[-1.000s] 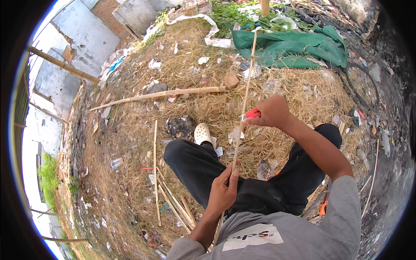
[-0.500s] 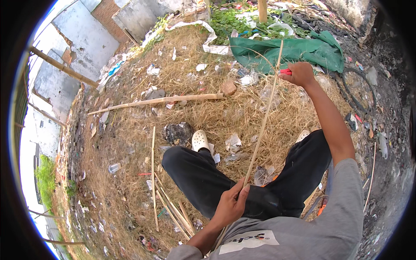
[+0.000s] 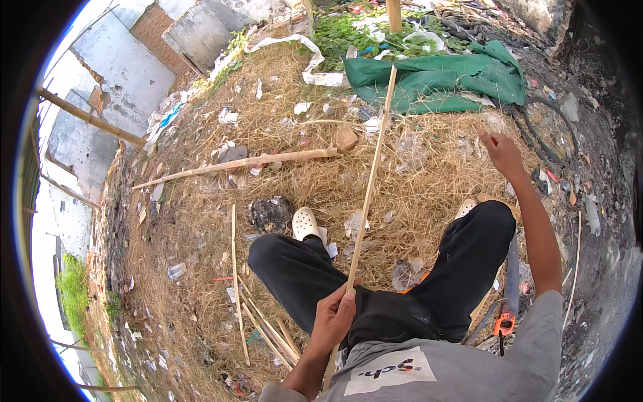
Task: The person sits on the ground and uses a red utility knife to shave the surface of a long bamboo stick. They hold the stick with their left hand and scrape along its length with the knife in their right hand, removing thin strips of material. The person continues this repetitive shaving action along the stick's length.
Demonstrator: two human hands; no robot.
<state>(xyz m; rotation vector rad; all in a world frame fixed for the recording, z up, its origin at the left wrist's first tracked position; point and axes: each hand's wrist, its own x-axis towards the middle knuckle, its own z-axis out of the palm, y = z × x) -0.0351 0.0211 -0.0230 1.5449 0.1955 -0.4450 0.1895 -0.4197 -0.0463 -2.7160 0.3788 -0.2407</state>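
My left hand [image 3: 333, 315] is closed around a long, pale bamboo strip [image 3: 370, 191] in front of my waist. The strip slants up and away, its far end over the edge of a green tarp [image 3: 435, 80]; its lower end passes beside my left forearm. Off to the right, clear of the strip, my right hand [image 3: 507, 157] is closed on a small red-handled tool [image 3: 494, 141]. Fingers cover most of that tool, and its blade or tip cannot be made out. A thin, pale shaving [image 3: 321, 122] lies on the dry grass beyond the strip.
A thicker bamboo pole [image 3: 241, 164] lies across the grass, ending by a brick [image 3: 345, 139]. Several bamboo strips [image 3: 268, 325] lie left of my legs, near a dark stone [image 3: 270, 214]. At my right hip is an orange-handled saw [image 3: 505, 324]. Litter is scattered around.
My right hand with the red-handled tool has come off the bamboo strip, moving right and nearer. The curled shaving at the strip has come away. The strip now stands steeper.
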